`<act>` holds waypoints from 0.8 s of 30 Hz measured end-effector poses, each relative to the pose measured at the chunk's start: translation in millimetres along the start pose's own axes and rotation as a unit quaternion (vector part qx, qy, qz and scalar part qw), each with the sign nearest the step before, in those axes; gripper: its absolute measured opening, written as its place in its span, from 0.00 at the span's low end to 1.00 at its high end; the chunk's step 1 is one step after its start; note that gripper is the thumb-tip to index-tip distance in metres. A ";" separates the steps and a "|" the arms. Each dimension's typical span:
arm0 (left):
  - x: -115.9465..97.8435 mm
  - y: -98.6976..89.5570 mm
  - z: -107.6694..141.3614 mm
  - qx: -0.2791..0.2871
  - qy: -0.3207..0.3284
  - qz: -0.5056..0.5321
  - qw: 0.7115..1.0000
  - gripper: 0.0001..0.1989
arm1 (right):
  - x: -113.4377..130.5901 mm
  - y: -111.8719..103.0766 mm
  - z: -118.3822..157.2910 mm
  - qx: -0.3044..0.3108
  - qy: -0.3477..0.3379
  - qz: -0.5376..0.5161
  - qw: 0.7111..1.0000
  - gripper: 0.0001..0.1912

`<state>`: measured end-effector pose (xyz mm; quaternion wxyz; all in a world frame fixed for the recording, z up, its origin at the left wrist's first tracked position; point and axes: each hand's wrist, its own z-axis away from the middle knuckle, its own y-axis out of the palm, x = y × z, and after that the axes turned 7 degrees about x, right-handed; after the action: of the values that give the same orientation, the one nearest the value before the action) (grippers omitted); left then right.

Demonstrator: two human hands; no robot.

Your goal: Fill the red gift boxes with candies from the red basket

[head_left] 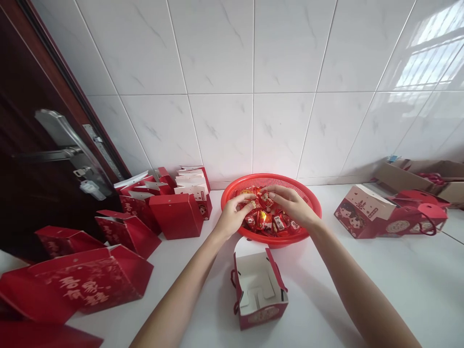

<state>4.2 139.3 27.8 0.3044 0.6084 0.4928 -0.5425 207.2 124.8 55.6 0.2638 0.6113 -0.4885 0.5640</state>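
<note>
Both hands are inside a red plastic basket (313, 212) that holds many small wrapped candies (264, 220) in shiny red and gold. My left hand (234, 214) reaches in from the left, with thumb and fingers closed around a wrapped candy. From the right comes my right hand (292, 203), its thumb and fingers pinching another red-wrapped candy (266, 198). The fingertips of the two hands are close together over the pile. In front of the basket stands a small red gift box (263, 316), open at the top, its white inside showing and nothing in it.
Several red gift bags and boxes (176, 216) stand along the left, beside a dark door (21, 121) with a metal handle (68, 145). To the right are a pink-and-red box (362, 212), red boxes and a cardboard carton (391, 176). White wall tiles (221, 130) rise behind.
</note>
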 end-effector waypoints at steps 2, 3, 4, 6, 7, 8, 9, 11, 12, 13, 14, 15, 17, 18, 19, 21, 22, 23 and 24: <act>-0.8 1.0 0.3 -0.002 -0.001 0.008 1.000 0.14 | -0.7 3.8 -2.2 -0.023 0.002 -0.004 1.000 0.16; -1.4 1.5 0.6 -0.002 -0.003 0.012 1.000 0.14 | -1.5 5.1 -3.3 -0.035 0.004 -0.004 0.999 0.16; -2.1 1.9 0.9 -0.003 -0.007 0.015 1.000 0.14 | -2.5 6.1 -4.3 -0.044 0.007 -0.001 0.999 0.15; -3.6 2.7 1.7 -0.007 -0.015 0.015 1.000 0.16 | -4.5 7.4 -6.2 -0.056 0.006 0.022 0.998 0.14; -4.5 2.9 2.2 -0.006 -0.017 0.012 1.000 0.17 | -5.3 8.0 -6.9 -0.058 0.000 0.043 0.997 0.13; -5.6 3.2 2.7 -0.004 -0.017 0.007 1.000 0.18 | -6.0 8.8 -7.6 -0.061 -0.009 0.068 0.996 0.13; -6.7 3.4 3.4 -0.002 -0.015 -0.001 1.000 0.20 | -6.5 10.0 -8.1 -0.062 -0.016 0.092 0.994 0.13; -8.9 3.9 4.7 -0.003 -0.012 -0.025 1.000 0.21 | -7.1 14.1 -8.6 -0.064 -0.013 0.122 0.990 0.12; -9.8 4.0 5.3 -0.006 -0.010 -0.040 0.999 0.22 | -7.3 17.0 -8.6 -0.065 -0.006 0.128 0.990 0.11; -10.3 4.0 5.8 -0.010 -0.005 -0.054 0.998 0.21 | -7.4 20.2 -8.5 -0.068 0.003 0.131 0.989 0.10; -10.4 3.8 6.2 -0.011 0.000 -0.066 0.998 0.21 | -7.6 23.5 -8.3 -0.072 0.009 0.132 0.989 0.10; -10.2 3.5 6.4 -0.009 0.005 -0.075 0.997 0.19 | -7.9 26.8 -8.1 -0.076 0.011 0.131 0.988 0.09; -8.7 2.6 6.2 0.004 0.008 -0.082 0.997 0.17 | -9.1 32.0 -8.0 -0.078 0.011 0.119 0.990 0.08; -7.8 2.1 5.8 0.011 0.005 -0.084 0.996 0.16 | -9.9 33.5 -8.2 -0.075 0.012 0.105 0.992 0.08; -7.0 1.7 5.4 0.014 0.001 -0.087 0.996 0.15 | -10.9 34.0 -8.6 -0.070 0.016 0.089 0.993 0.08; -6.0 1.5 4.6 0.015 -0.007 -0.096 0.995 0.15 | -13.0 31.0 -9.5 -0.061 0.023 0.069 0.995 0.09; -5.9 1.8 4.4 0.013 -0.006 -0.102 0.995 0.14 | -14.0 27.4 -9.8 -0.058 0.028 0.070 0.995 0.10; -6.1 2.3 4.2 0.008 -0.002 -0.107 0.994 0.14 | -14.9 22.4 -9.8 -0.055 0.032 0.079 0.995 0.10; -6.3 2.9 4.1 0.000 0.002 -0.111 0.994 0.13 | -15.6 16.2 -9.5 -0.050 0.037 0.100 0.993 0.10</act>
<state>5.9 132.9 32.4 0.2414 0.5506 0.5580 -0.5720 190.3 131.6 39.3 0.2544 0.5245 -0.5646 0.5843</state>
